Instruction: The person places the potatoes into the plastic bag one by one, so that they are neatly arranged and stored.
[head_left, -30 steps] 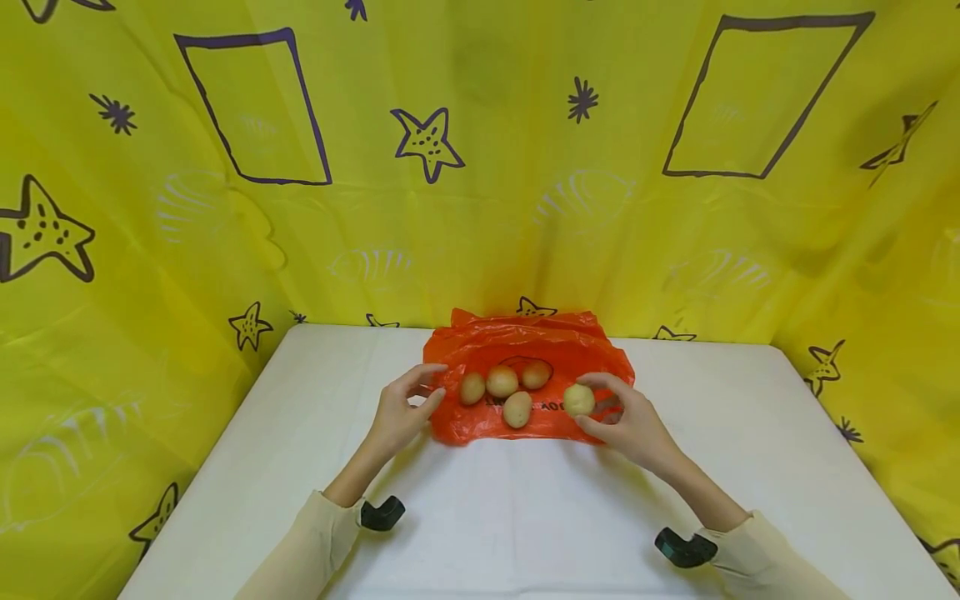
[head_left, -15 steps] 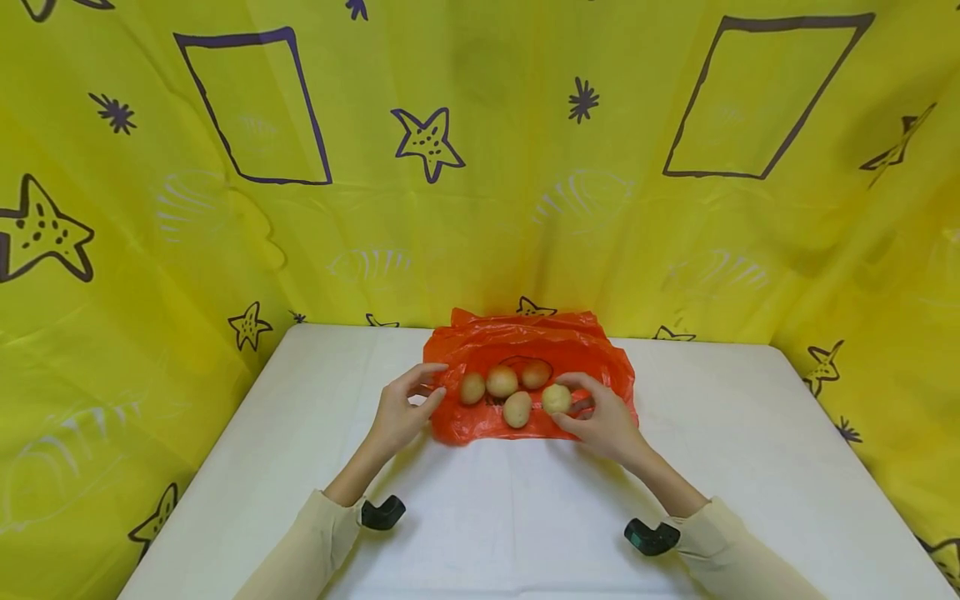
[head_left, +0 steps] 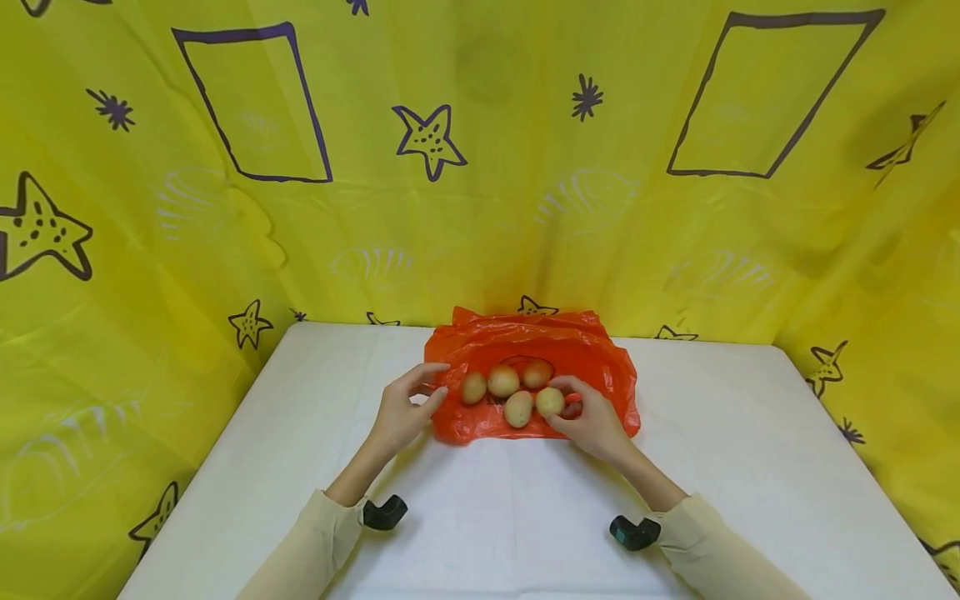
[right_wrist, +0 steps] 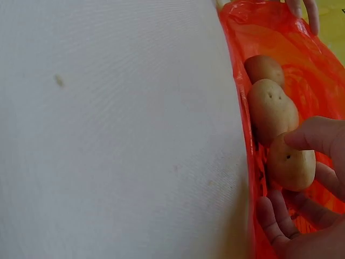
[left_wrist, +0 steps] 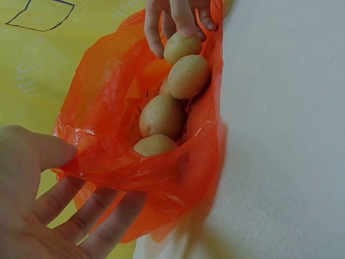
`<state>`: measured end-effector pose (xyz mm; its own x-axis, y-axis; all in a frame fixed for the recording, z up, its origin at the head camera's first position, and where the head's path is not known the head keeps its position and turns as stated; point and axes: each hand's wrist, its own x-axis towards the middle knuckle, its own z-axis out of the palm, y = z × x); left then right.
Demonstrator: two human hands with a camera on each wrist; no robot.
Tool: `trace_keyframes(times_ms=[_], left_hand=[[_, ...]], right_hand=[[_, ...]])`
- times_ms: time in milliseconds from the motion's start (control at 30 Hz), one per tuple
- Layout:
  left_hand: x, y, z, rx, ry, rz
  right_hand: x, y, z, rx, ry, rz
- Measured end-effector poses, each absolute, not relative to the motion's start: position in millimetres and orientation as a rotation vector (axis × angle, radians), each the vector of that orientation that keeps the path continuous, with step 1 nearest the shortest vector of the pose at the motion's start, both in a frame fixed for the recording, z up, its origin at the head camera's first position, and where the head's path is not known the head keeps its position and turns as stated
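Note:
A red plastic bag [head_left: 592, 358] lies spread on the white table with its mouth open towards me. Several potatoes [head_left: 503, 381] sit inside it, close together. My right hand [head_left: 596, 425] pinches a pale potato [head_left: 551, 401] between thumb and fingers, just right of the front potato [head_left: 518, 409]. In the right wrist view that held potato [right_wrist: 291, 163] seems to touch its neighbour. My left hand [head_left: 401, 412] holds the bag's left edge. The left wrist view shows the thumb [left_wrist: 51, 152] on the rim and the other fingers under the plastic.
A white cloth-like surface [head_left: 517, 517] covers the table. Behind and at both sides hangs a yellow curtain [head_left: 502, 225] with drawn stars. A black device [head_left: 384, 512] is strapped at the left wrist, another black device [head_left: 634, 533] at the right.
My right hand has moved left with its potato, from the bag's right side to beside the front potato. The left hand has stayed at the bag's left edge.

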<state>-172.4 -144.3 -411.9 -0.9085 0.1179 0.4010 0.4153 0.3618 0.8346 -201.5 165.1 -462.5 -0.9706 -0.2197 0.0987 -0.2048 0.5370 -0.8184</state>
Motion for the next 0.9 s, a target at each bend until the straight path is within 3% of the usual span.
trace_keyframes(times_ms=[400,900], left_hand=[[-174.1,-144.8,-414.3,-0.448,-2.376,-1.566],[-195.2,-154.2,-450.9,-0.436,-2.374,-1.607]], right_hand=[[-207.1,162.4,-466.5,-0.371,2.753,-1.407],[-209.9,160.3,-467.0,-0.337,2.730,-1.403]])
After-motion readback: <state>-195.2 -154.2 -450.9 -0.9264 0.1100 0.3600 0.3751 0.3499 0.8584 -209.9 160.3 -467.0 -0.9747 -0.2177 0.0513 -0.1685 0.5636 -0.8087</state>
